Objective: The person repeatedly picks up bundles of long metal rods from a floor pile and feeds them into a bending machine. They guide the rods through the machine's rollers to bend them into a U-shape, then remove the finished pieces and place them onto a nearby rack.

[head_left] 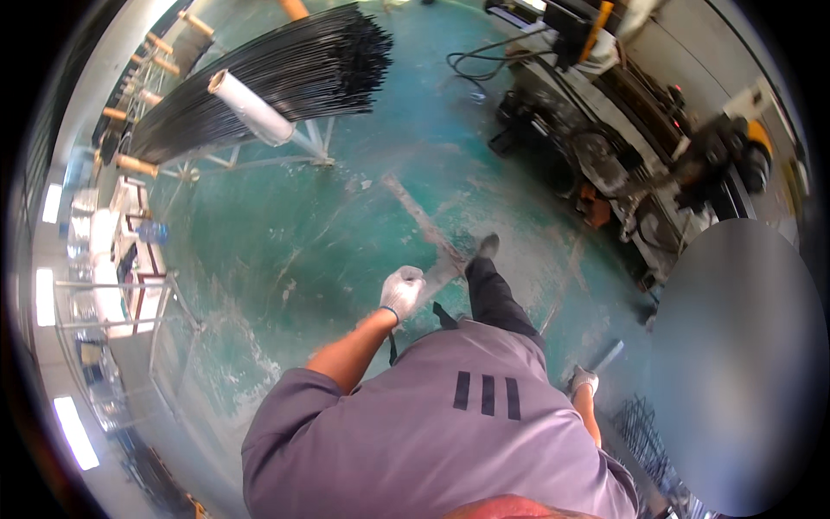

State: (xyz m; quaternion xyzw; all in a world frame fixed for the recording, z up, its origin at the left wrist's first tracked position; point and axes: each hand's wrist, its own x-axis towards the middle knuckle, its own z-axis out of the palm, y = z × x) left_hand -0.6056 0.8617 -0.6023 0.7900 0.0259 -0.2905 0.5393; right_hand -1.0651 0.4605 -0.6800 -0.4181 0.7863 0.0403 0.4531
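Observation:
My left hand (pixel 404 290), in a white work glove, is raised in front of my body over the green floor. Its fingers are curled into a loose fist, and nothing sticks out of it. Low at my right side, my right hand (pixel 585 379) wears a similar glove. Its fingers are closed at the near end of a flat, light grey bar (pixel 610 353), which points forward and right; motion blurs its details. One leg in dark trousers is stretched forward in a step.
Long black rods (pixel 285 73) lie bundled on a metal stand at the front left, with a white roll (pixel 251 108) beside them. Machinery (pixel 596 156) with cables lines the right. A metal frame (pixel 164 311) stands left. Dark thin rods (pixel 644 437) lie near right; a blurred oval hides the far right.

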